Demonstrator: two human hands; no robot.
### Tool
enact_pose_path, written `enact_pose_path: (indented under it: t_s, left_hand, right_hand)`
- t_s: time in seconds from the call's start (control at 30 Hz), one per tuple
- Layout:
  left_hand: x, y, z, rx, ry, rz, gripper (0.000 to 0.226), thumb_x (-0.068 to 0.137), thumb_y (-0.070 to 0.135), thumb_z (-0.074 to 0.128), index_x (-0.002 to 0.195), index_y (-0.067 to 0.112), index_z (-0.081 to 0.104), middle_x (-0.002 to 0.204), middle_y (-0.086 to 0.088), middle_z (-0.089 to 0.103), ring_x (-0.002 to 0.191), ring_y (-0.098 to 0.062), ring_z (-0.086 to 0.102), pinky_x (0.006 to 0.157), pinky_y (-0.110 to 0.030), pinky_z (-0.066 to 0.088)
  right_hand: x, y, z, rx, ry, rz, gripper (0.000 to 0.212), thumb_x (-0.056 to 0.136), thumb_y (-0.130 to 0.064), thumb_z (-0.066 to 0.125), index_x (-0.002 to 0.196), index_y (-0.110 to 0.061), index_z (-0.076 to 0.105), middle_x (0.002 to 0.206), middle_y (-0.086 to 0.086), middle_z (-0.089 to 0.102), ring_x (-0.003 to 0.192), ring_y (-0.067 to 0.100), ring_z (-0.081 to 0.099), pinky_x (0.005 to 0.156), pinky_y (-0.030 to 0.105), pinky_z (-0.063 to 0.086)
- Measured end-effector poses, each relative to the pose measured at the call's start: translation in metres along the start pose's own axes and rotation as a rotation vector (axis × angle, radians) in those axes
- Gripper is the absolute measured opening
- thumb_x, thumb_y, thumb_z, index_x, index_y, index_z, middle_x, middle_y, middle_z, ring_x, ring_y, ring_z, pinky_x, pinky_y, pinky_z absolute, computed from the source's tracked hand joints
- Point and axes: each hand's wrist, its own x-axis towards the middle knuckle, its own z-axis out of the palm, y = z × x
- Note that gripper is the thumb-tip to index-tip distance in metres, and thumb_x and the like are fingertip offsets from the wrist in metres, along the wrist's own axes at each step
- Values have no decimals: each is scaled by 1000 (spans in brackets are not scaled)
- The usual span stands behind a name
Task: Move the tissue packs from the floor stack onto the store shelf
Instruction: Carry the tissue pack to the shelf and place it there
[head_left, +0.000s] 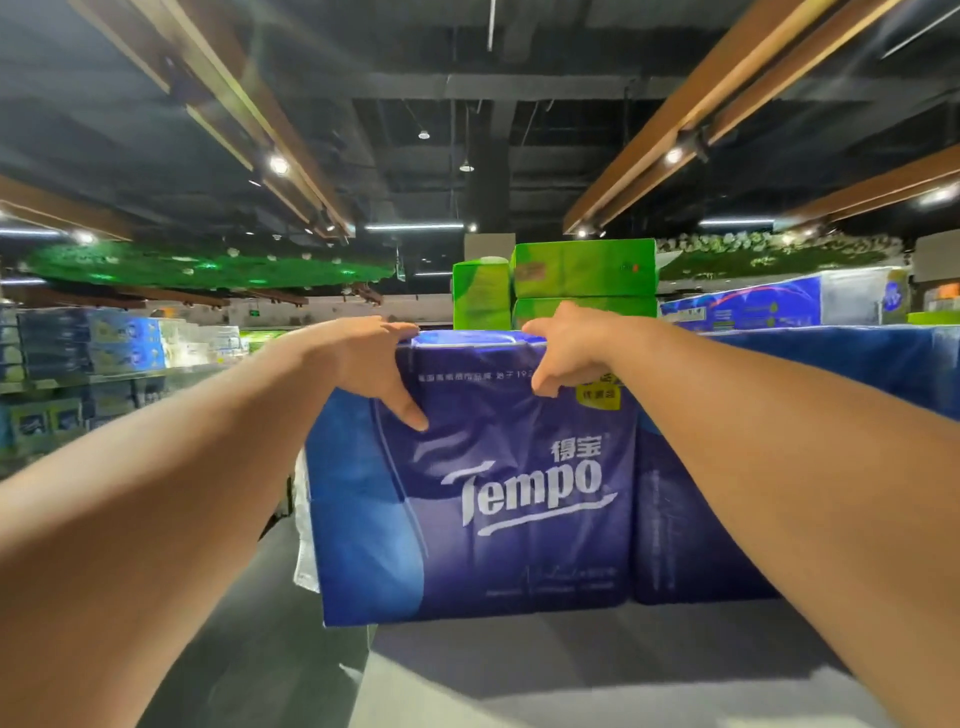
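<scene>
tissue pack (498, 483) front: "Tempo" in white script, "得宝" just above it. Small white line near top edge and yellow tag (598, 397) text both too blurred to read.

Store aisle under a dark open ceiling.

The ceiling (467, 93) is black, with exposed ducts and beams, and long wood-toned light rails (218, 104) run from near to far on the left and right, carrying small bright spotlights (279, 165). Thin strip lights (414, 226) glow at the far end. A green leafy canopy (208, 267) hangs at far left, and a paler one with white blossoms (769, 249) at far right. Shelving at left (78, 353) holds blue and white packaged goods, blurred. Green boxes (582, 270) are stacked at the far centre. The floor (249, 649) is smooth and grey, brighter in the near centre.
</scene>
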Motion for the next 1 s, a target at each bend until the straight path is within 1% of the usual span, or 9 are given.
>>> enact_pose_path:
  t_s: [0.1,0.23,0.33,0.4,0.47,0.53,0.6,0.73,1.0]
  left_hand:
    - [18,-1,8,-13,-25,-16,132,39,79,84,152,37,32,147,6,52,129,-26,52,105,-40,44]
    - [36,-5,17,44,47,7,109,32,88,77,126,38,55,116,8,67,102,-24,61,82,-35,49]
    - [36,-12,21,39,82,22,104,20,98,65,107,40,60,101,11,67,91,-21,61,75,-37,51]
    - [30,-13,24,65,147,-3,110,17,102,58,107,39,59,104,9,64,97,-23,58,79,-41,51]
    - [23,-10,27,173,262,-69,127,16,106,50,122,36,51,119,3,58,117,-29,48,95,-57,43]
    - [13,-1,31,240,333,-142,144,23,104,53,145,32,31,140,-4,46,137,-37,29,107,-73,23]
    - [0,9,36,201,345,-185,145,38,98,62,156,29,13,154,-8,31,146,-40,13,110,-76,12]
    - [-39,29,40,152,330,-175,126,65,85,64,159,34,-4,167,-5,7,152,-37,-4,114,-72,4]
    - [-166,60,24,219,299,-290,109,76,78,57,158,34,1,164,-6,13,150,-38,4,114,-68,13]
  right_hand:
    - [14,2,6,1,36,0,98,77,-43,73,158,-25,20,149,10,47,135,38,44,115,57,24]
    - [27,8,10,103,-15,-11,93,78,-78,62,149,-23,38,148,6,49,128,30,50,99,43,43]
    - [30,11,15,60,30,-50,93,70,-93,51,136,-27,50,140,3,56,115,27,53,85,37,41]
    - [28,11,18,21,80,-64,91,64,-99,45,124,-31,55,133,1,59,108,23,52,87,40,42]
    - [24,11,22,-87,175,-53,99,61,-103,35,127,-33,55,138,3,54,131,30,43,109,57,32]
    - [15,6,31,-173,297,-1,106,67,-100,31,145,-29,43,154,9,38,151,36,14,117,66,2]
    - [-1,-5,37,-175,379,50,101,78,-91,36,153,-24,30,161,14,25,154,37,1,118,66,-6]
    - [-46,-31,48,-85,414,24,80,95,-69,44,155,-20,25,163,15,19,153,38,2,120,64,-4]
    - [-161,-65,56,56,314,-131,60,99,-59,44,143,-18,41,150,13,36,145,38,20,119,62,6]
